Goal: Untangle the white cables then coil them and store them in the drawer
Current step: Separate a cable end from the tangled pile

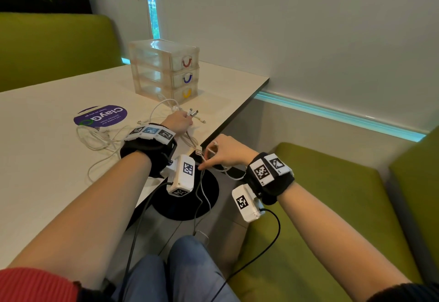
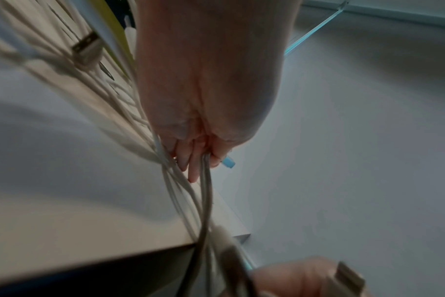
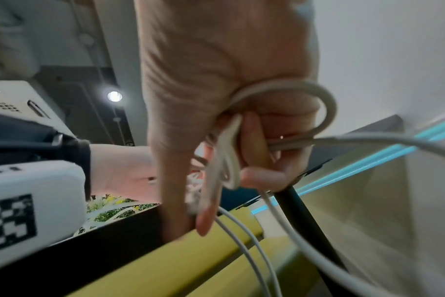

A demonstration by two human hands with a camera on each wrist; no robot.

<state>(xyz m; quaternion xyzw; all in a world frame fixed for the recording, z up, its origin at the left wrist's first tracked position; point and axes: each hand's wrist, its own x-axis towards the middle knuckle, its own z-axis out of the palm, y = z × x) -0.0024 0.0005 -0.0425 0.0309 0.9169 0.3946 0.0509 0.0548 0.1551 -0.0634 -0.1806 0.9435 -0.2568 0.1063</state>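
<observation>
The white cables (image 1: pixel 104 135) lie in a loose tangle on the tabletop (image 1: pixel 47 159), spreading from beside the purple sticker (image 1: pixel 101 115) toward the right edge, where several strands run over the edge and hang toward the floor. The left hand (image 1: pixel 177 121) rests on the tabletop near that edge, in front of the drawer unit (image 1: pixel 164 69), its fingers curled around a bundle of strands with plug ends (image 1: pixel 193 113) sticking out past the knuckles. The right hand (image 1: pixel 225 153) hovers just off the table's right edge, below and near the left; in the right wrist view its fingers (image 3: pixel 254 144) are curled around a small loop of white cable, and further strands trail down from it over the green bench (image 1: pixel 332 206).

The drawer unit stands toward the far right corner of the tabletop, a clear stack of three drawers with red (image 1: pixel 187 62), blue (image 1: pixel 187 78) and yellow (image 1: pixel 187 93) handles, all pushed in. Whether anything lies inside them cannot be told.

Both forearms reach forward, each wearing a black wrist strap with a white camera box.
</observation>
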